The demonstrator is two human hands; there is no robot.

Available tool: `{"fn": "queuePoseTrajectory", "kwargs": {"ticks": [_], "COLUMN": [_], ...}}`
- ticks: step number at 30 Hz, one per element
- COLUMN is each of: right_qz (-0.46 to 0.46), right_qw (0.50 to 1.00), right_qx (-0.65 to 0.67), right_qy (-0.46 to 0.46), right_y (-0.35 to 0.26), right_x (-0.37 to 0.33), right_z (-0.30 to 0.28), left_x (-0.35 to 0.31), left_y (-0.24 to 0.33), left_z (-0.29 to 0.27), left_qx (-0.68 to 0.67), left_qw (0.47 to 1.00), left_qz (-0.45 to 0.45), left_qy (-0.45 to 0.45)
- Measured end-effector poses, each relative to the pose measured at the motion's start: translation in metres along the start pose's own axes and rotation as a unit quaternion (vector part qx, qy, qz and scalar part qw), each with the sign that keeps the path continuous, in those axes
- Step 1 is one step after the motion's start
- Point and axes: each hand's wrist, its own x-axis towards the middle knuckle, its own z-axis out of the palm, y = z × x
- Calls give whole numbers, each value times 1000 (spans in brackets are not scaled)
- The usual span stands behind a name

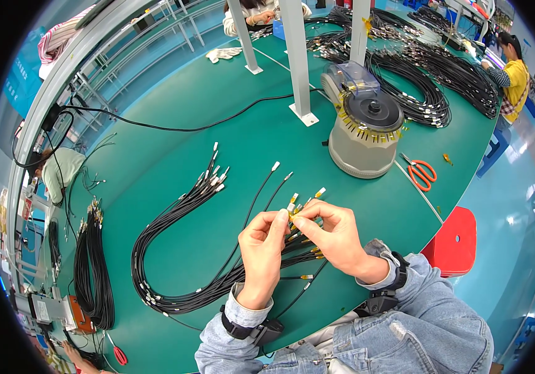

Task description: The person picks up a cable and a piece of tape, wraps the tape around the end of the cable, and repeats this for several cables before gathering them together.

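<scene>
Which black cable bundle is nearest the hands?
The central U-shaped bundle: one end lies at the left hand and right hand; the left-side bundles and upper-right bundles lie farther off.

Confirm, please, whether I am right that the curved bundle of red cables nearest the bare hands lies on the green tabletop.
The colour is wrong: the head view shows the curved bundle of cables nearest the bare left hand and right hand is black, not red; it does lie on the green tabletop.

The left hand (260,258) points upward and the right hand (339,242) angles leftward, their fingertips (280,220) close together (each hand pinching), denim-sleeved forearms (423,290) reaching inward.
</scene>
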Motion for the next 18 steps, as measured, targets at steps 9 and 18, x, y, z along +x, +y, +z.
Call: {"fn": "queuePoseTrajectory", "kwargs": {"ticks": [9,18], "right_qz": [19,41], "right_qw": [1000,999], "right_qx": [2,20], "right_qy": [12,7], "right_y": [3,5], "right_x": [0,0], "right_z": [-2,-3], "left_x": [0,-1], "left_y": [1,6], "left_z": [1,4], "left_qx": [-30,-71], "left_qw": [999,996], "left_qz": [-9,-39], "left_qy": [-19,-27]}}
